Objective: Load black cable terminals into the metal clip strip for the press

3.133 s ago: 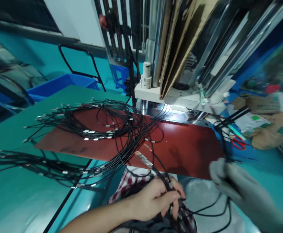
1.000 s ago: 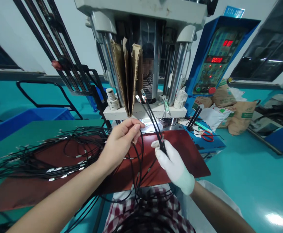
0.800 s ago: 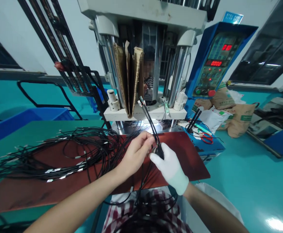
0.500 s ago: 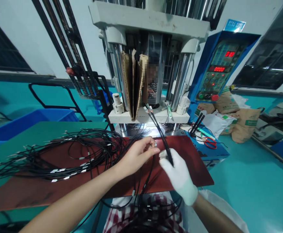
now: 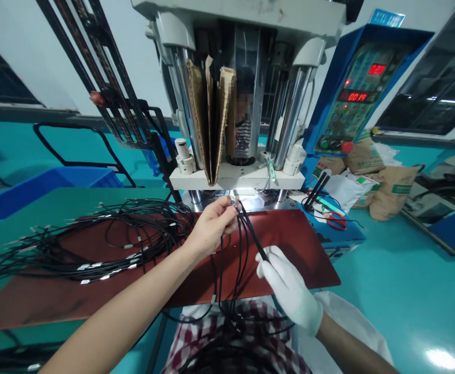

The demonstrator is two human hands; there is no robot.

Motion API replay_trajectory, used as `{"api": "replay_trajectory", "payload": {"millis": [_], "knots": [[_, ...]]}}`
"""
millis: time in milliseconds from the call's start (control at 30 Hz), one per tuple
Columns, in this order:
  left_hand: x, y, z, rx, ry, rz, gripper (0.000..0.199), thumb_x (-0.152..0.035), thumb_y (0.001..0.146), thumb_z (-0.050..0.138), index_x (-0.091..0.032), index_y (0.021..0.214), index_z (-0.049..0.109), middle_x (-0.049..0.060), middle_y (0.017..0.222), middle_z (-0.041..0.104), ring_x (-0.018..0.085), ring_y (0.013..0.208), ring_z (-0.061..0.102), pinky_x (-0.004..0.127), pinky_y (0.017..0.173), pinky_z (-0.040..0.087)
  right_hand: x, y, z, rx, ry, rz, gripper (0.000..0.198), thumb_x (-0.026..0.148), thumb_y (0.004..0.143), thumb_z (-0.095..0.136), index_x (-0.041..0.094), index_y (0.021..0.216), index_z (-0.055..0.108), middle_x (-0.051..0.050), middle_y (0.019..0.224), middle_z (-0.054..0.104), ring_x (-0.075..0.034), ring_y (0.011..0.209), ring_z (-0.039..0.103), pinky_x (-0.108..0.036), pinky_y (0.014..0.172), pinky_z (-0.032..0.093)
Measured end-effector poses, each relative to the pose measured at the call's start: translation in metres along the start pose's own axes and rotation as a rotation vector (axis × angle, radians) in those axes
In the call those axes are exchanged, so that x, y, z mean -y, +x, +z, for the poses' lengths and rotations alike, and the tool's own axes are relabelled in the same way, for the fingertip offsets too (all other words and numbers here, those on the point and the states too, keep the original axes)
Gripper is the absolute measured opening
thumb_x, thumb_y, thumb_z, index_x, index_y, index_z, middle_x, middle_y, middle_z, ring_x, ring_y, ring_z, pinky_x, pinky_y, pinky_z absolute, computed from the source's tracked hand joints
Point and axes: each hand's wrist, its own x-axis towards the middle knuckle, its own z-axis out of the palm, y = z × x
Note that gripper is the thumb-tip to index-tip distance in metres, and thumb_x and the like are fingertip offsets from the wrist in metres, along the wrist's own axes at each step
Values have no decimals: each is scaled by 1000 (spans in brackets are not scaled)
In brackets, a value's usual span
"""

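My bare left hand pinches the metal-tipped ends of thin black cables just in front of the lit gap under the press machine. My right hand, in a white glove, grips the same black cables lower down, over the red-brown mat. The cables hang from both hands into a tangled bundle on my lap.
A big pile of black cables with metal ends lies on the mat and green table at left. A blue control box with red digits stands at right, scissors and sacks beyond. A blue crate sits far left.
My left hand moved the cable ends up toward the press gap. My right hand slid lower on the cables. The press display changed from 0000 to other digits.
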Motion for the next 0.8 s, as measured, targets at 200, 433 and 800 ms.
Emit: {"api": "replay_trajectory", "payload": {"millis": [200, 433, 800], "knots": [[11, 20, 7, 30, 43, -19, 39, -43, 74, 74, -17, 76, 45, -11, 53, 32, 2, 42, 25, 13, 38, 20, 6, 53, 21, 338, 562, 171, 51, 41, 73, 73, 19, 114, 53, -8, 108, 63, -20, 99, 61, -38, 94, 46], [-27, 12, -1, 139, 468, 218, 25, -28, 87, 58, -18, 109, 51, 0, 77, 59, 11, 63, 57, 21, 58, 46, -7, 64, 14, 274, 999, 354, 37, 46, 77, 73, 15, 87, 55, 6, 58, 51, -5, 45, 45, -20, 48, 39], [107, 93, -43, 446, 1907, 210, 26, -3, 87, 39, -2, 97, 63, 22, 92, 65, 30, 93, 59, 39, 78, 44, -35, 39, -63, 201, 777, 592, 43, 34, 84, 62, 20, 123, 50, -2, 85, 66, -10, 57, 61, -24, 55, 50]]}}
